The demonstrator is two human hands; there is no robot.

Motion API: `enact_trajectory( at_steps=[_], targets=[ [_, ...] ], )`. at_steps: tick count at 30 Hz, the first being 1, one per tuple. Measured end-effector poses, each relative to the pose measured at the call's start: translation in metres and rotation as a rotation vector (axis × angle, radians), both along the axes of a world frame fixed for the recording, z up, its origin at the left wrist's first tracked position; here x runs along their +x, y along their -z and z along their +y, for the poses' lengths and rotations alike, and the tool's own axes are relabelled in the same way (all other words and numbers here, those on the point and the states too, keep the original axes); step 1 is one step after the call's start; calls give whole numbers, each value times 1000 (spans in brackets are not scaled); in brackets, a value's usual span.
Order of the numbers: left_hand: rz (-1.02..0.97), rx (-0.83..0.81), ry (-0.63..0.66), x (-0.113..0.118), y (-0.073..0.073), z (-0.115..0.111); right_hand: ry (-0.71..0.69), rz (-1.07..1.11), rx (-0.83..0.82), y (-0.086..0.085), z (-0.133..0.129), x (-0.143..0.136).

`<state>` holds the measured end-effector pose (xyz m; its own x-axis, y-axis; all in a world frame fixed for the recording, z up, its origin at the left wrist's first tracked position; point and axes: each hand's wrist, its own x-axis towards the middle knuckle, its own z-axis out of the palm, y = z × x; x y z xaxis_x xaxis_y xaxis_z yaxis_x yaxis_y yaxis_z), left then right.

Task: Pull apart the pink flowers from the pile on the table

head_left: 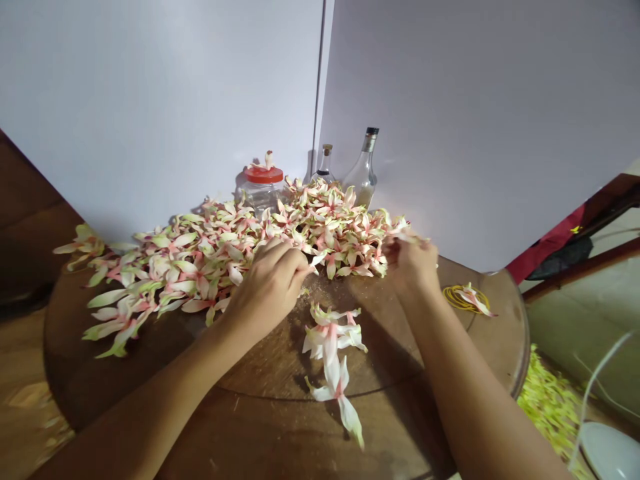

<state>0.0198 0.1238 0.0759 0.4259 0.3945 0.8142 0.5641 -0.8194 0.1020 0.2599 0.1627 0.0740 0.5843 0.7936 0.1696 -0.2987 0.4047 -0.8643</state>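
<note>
My left hand [275, 277] is closed in a pinch at the front of a big heap of pink-and-white flowers [200, 253] with pale green tips. White petal tips show by its thumb; what the fingers grip is hidden. At the right end of the heap, my right hand [413, 263] is closed and a little blurred, with pale petals of a flower [407, 237] showing at its fingers. Between my forearms lies a short row of similar flowers [333, 363], overlapping one another on the round brown table [270, 427].
Behind the heap stand a red-lidded jar [264, 177] with a flower on top, a small corked bottle [325, 167] and a taller black-capped bottle [366, 170]. Yellow bands [463, 299] lie at right under a flower. Pale walls [200, 100] meet behind. Yellow-green petals [547, 400] cover the floor.
</note>
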Motion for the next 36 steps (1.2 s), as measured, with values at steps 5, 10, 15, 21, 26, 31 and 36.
enact_trajectory(
  at_steps=[5, 10, 15, 21, 26, 31, 36],
  targets=[
    [-168, -316, 183, -6, -7, -3, -32, -93, -7, -6, 2, 26],
    [-159, -481, 326, -7, -3, -2, -542, -456, 9, -6, -11, 13],
    [-121, -397, 251, -7, -1, 3, -455, -726, -27, -8, -13, 15],
    [-18, -119, 133, -8, 12, 19, -21, -1127, -74, 0, 2, 16],
    [53, -85, 104, -11, 21, 27, -53, -1601, -3, 0, 30, -19],
    [75, -116, 69, -14, 22, 29, 35, -1922, -48, -3, 58, -45],
    [39, -114, 57, -18, 21, 32, 82, -1841, 38, -17, 46, -45]
  ],
)
